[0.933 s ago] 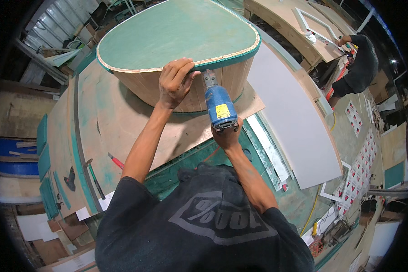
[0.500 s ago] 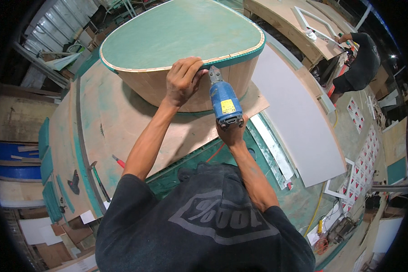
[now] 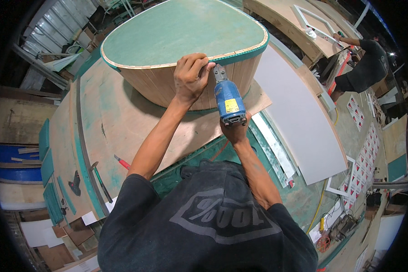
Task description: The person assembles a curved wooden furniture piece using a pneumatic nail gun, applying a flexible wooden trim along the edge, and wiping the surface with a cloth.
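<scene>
In front of me stands a rounded wooden piece with a green top (image 3: 186, 34) and plank-like sides. A dark green edging strip (image 3: 240, 56) runs along its rim. My left hand (image 3: 191, 78) is closed at the near rim, its fingers curled over the strip, though the fingertips are partly hidden. From below, my right hand (image 3: 235, 132) grips a blue pneumatic nail gun (image 3: 227, 96). The gun's metal nose points at the strip, just right of my left fingers. Whether the nose touches it, I cannot tell.
A curved bench (image 3: 109, 122) carries the piece; on its left lie a hammer (image 3: 102, 182), a red-handled tool (image 3: 121, 162) and green strips. To the right is a pale curved panel (image 3: 299, 118). A co-worker (image 3: 369, 65) bends by another table holding a white frame (image 3: 319, 27).
My left hand and the nail gun have shifted slightly right along the rim. The co-worker has moved a little, with an arm now stretched toward the white frame.
</scene>
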The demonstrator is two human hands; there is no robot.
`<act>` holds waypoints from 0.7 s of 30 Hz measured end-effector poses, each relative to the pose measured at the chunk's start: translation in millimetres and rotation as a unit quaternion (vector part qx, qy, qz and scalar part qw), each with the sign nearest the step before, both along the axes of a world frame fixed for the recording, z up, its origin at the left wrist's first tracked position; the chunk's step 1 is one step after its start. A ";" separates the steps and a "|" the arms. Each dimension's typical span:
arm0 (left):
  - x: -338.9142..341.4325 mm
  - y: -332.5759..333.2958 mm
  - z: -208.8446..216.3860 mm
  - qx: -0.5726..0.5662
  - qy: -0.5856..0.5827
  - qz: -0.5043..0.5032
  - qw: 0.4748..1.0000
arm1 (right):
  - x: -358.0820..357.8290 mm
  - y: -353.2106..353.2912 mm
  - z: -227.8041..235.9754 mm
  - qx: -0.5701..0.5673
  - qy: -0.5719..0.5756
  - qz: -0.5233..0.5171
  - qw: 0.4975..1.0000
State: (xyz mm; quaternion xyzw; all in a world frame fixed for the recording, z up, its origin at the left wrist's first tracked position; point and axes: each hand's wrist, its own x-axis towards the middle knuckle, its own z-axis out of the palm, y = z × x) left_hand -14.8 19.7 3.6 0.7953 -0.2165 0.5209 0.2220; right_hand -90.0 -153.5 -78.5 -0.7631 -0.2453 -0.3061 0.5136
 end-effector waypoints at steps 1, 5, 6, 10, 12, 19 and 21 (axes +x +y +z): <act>0.0 -1.2 0.6 0.003 -0.001 0.003 1.000 | 0.6 -0.8 -3.2 -0.006 -0.004 0.000 1.000; 0.9 2.4 -3.8 0.011 -0.008 0.012 1.000 | 0.9 2.1 -3.3 -0.009 -0.024 0.004 1.000; 1.6 2.4 -4.4 0.009 -0.009 0.011 1.000 | 1.0 2.9 -1.7 -0.002 -0.032 0.005 0.999; 3.4 1.5 -6.8 0.006 -0.014 0.006 1.000 | 2.6 2.9 -12.1 -0.009 -0.034 -0.016 0.999; 3.6 1.7 -6.0 0.009 -0.017 0.006 1.000 | 3.1 3.2 -13.4 -0.010 -0.037 -0.012 0.999; 3.5 0.0 -9.2 0.012 -0.026 0.011 1.000 | 0.7 2.1 -2.0 0.013 -0.014 0.027 0.999; 4.2 -1.4 -9.4 0.014 -0.029 0.013 0.999 | -0.4 2.9 2.8 0.041 -0.008 0.044 0.998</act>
